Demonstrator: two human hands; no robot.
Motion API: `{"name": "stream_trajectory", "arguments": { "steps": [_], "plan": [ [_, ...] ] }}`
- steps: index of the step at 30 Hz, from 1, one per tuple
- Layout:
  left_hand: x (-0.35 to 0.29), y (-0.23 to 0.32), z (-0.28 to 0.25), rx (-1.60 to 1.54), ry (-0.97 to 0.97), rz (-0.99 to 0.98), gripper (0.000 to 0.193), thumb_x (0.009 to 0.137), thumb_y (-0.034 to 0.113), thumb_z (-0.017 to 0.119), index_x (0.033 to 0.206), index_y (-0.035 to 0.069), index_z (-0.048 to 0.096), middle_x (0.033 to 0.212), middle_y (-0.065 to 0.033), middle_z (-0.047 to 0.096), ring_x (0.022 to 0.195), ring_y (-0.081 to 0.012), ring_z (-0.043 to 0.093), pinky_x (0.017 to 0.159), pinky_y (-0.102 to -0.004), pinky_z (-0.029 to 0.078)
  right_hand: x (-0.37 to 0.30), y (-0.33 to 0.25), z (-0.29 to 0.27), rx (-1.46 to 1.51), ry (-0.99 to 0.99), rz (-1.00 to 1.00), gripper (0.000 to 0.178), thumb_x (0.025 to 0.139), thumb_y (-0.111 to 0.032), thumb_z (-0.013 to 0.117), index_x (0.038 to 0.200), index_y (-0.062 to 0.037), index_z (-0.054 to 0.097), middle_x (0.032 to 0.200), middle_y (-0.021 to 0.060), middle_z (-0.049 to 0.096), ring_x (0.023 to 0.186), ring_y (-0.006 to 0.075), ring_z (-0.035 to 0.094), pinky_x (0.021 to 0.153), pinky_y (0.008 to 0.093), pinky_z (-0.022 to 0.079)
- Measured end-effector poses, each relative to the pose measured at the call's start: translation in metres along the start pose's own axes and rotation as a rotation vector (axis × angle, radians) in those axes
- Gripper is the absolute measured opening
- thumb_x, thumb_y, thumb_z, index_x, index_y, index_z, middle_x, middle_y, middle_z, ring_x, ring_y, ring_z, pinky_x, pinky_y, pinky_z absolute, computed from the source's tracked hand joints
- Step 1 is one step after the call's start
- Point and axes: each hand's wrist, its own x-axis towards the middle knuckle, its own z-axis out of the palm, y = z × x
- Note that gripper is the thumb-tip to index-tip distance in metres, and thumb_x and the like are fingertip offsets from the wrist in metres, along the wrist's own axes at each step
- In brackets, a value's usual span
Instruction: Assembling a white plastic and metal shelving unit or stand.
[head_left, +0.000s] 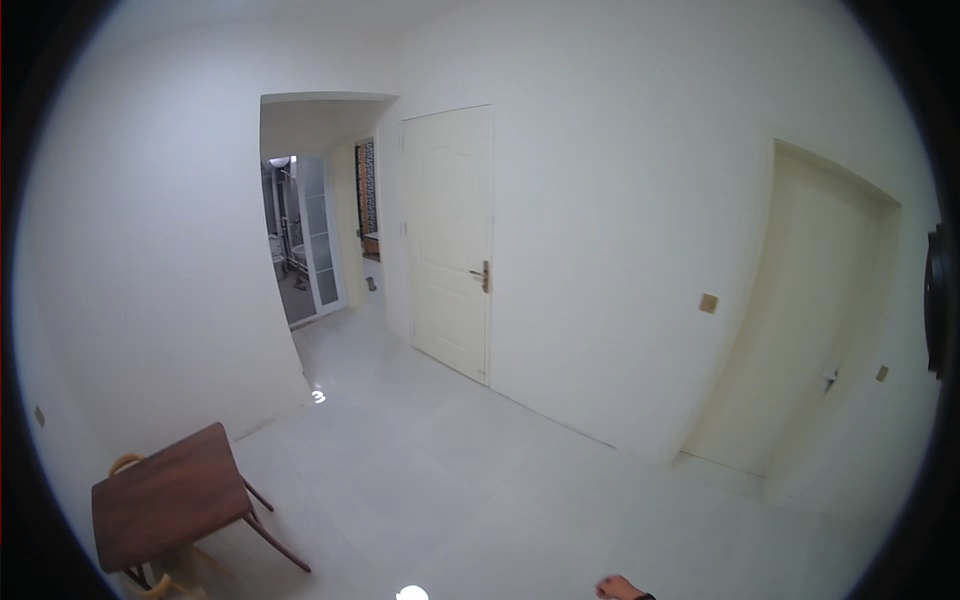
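My right hand (pixel 620 587) shows only in part at the lower edge, right of the middle, with a dark band or cuff at the wrist. Its fingers look curled in, and no object is visible in them. Below it is pale, glossy floor (pixel 480 480); the hand touches no furniture. My left hand is out of the picture. The nearest piece of furniture is a dark reddish-brown wooden table (pixel 175 495) at the lower left, well away from my right hand.
Light wooden chairs (pixel 128 463) are tucked at the table. Ahead stands a closed cream door (pixel 448 240) with a brass-coloured handle; another pale door (pixel 790 330) is at the right. Left of the middle, an opening leads toward a glazed door (pixel 320 235) and a bathroom.
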Motion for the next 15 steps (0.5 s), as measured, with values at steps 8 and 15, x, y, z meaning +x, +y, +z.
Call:
{"name": "stream_trajectory", "arguments": {
  "steps": [8, 15],
  "plan": [
    [0.108, -0.055, -0.227, -0.2, 0.045, -0.173, 0.051, 0.091, 0.036, 0.059, 0.128, 0.002, 0.051, 0.128, -0.0169, 0.048, 0.119, -0.0269, 0.041, 0.101, -0.039, 0.033, 0.013, 0.097, 0.052, -0.758, -0.638, 0.005, 0.02, 0.077, -0.027, 0.061, 0.076, -0.0094, 0.071, 0.079, 0.0151, 0.069, 0.076, 0.0296, 0.067, 0.067, 0.0415, 0.052],
    [0.271, -0.04, -0.5, -0.332, 0.032, -0.361, 0.041, 0.091, 0.032, 0.058, 0.119, 0.001, 0.058, 0.11, -0.0156, 0.061, 0.102, -0.022, 0.055, 0.089, -0.0368, 0.044, 0.287, 0.078, 0.072, -0.792, -0.786, -0.111, 0.025, 0.078, -0.031, 0.062, 0.082, -0.0089, 0.072, 0.083, 0.0145, 0.069, 0.081, 0.0271, 0.067, 0.07, 0.0408, 0.052]
  ]
}}
